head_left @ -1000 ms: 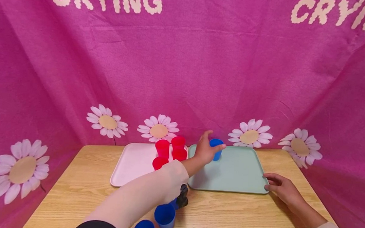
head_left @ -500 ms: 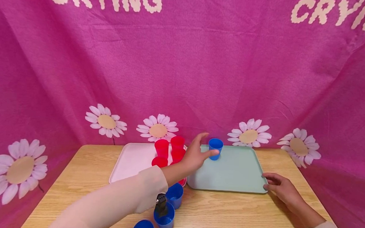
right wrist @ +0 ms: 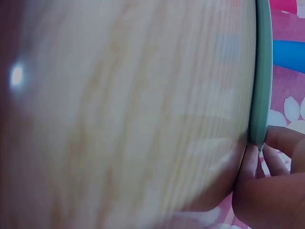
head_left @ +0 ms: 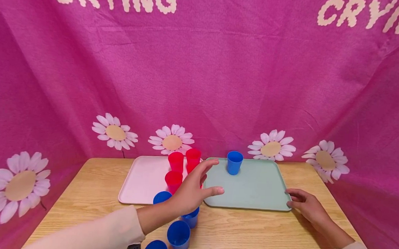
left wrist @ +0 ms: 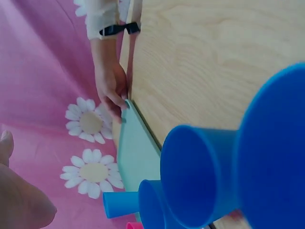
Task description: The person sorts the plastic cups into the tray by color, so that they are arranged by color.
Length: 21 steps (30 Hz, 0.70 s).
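Note:
My left hand (head_left: 190, 191) hovers over the right side of the pink tray (head_left: 138, 183), thumb and fingers spread apart with nothing between them. Behind it stand several red cups, among them a near one (head_left: 173, 181), partly covered by the hand. Several upright blue cups, such as this one (head_left: 178, 237), stand near the left wrist. A single blue cup (head_left: 234, 163) stands upright at the back left of the green tray (head_left: 253, 190). At that tray's right edge, my right hand (head_left: 311, 210) pinches the rim between thumb and fingers, seen closely in the right wrist view.
Both trays lie side by side on a wooden table (head_left: 248, 234). A pink cloth (head_left: 221, 84) printed with daisies hangs behind the table and along its sides. Large blue cups (left wrist: 190, 176) fill the lower right of the left wrist view.
My left hand has drawn back leftward and toward me from the blue cup on the green tray, which stays standing. More blue cups are uncovered. The right hand keeps its place.

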Each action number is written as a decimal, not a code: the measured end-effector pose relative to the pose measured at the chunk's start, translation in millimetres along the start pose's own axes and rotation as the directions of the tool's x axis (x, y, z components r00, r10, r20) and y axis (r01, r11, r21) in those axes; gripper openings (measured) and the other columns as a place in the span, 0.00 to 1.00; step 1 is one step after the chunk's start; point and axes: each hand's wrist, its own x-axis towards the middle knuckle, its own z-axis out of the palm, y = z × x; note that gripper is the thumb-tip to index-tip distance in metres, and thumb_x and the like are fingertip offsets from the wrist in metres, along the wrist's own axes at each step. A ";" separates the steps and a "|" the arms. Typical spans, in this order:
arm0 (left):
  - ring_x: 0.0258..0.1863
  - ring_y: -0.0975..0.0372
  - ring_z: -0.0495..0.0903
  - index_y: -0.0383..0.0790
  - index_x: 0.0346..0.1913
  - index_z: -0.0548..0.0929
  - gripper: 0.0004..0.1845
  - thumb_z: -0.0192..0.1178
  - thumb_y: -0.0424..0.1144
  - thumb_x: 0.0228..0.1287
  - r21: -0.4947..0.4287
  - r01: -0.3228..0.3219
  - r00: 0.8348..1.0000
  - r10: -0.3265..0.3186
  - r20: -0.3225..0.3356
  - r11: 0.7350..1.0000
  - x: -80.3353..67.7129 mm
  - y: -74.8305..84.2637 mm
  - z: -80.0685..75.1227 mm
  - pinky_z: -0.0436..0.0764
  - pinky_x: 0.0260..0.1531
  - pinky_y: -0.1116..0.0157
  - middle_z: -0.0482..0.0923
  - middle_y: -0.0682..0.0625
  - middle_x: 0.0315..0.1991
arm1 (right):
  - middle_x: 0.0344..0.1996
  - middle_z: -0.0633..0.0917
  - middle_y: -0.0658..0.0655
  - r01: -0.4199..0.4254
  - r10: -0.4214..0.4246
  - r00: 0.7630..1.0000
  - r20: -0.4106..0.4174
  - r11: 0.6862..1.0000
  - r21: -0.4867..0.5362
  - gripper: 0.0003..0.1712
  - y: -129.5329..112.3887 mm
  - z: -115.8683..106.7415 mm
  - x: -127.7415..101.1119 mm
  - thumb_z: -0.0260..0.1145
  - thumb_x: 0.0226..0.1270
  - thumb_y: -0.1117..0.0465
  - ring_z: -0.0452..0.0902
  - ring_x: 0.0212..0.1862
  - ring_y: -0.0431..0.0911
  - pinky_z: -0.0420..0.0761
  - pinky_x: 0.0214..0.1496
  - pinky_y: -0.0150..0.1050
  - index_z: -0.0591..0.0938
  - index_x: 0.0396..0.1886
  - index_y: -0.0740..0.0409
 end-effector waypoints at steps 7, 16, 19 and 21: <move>0.80 0.49 0.57 0.55 0.75 0.68 0.39 0.72 0.40 0.63 0.005 -0.017 1.000 0.017 0.009 1.000 -35.2 5.1 -15.8 0.63 0.74 0.47 0.65 0.52 0.77 | 0.65 0.75 0.75 -0.004 0.004 1.000 -0.003 1.000 -0.003 0.33 -2.3 -0.1 -1.0 0.71 0.69 0.63 0.77 0.58 0.51 0.78 0.45 0.22 0.73 0.69 0.72; 0.77 0.42 0.59 0.62 0.73 0.68 0.40 0.74 0.51 0.59 0.110 0.105 0.994 -0.107 0.004 0.988 -83.0 -9.9 -41.2 0.72 0.65 0.37 0.65 0.51 0.76 | 0.65 0.76 0.75 0.006 -0.006 1.000 -0.008 1.000 -0.002 0.32 -3.2 0.4 -2.3 0.71 0.69 0.64 0.77 0.54 0.42 0.78 0.45 0.22 0.73 0.69 0.72; 0.77 0.41 0.59 0.59 0.73 0.69 0.40 0.75 0.49 0.59 0.130 0.133 0.991 -0.128 -0.044 0.983 -95.3 -20.7 -49.3 0.71 0.65 0.36 0.66 0.49 0.75 | 0.64 0.76 0.75 0.003 -0.003 1.000 -0.013 1.000 -0.008 0.32 -3.9 0.8 -2.6 0.71 0.69 0.64 0.77 0.58 0.49 0.78 0.45 0.22 0.73 0.69 0.72; 0.78 0.41 0.58 0.58 0.73 0.69 0.41 0.76 0.45 0.58 0.133 0.158 0.986 -0.149 -0.074 0.978 -103.2 -29.3 -53.5 0.68 0.67 0.36 0.65 0.49 0.76 | 0.65 0.76 0.75 -0.003 0.002 1.000 -0.010 1.000 -0.007 0.32 -3.9 0.8 -2.4 0.71 0.69 0.64 0.76 0.60 0.54 0.78 0.45 0.22 0.73 0.69 0.72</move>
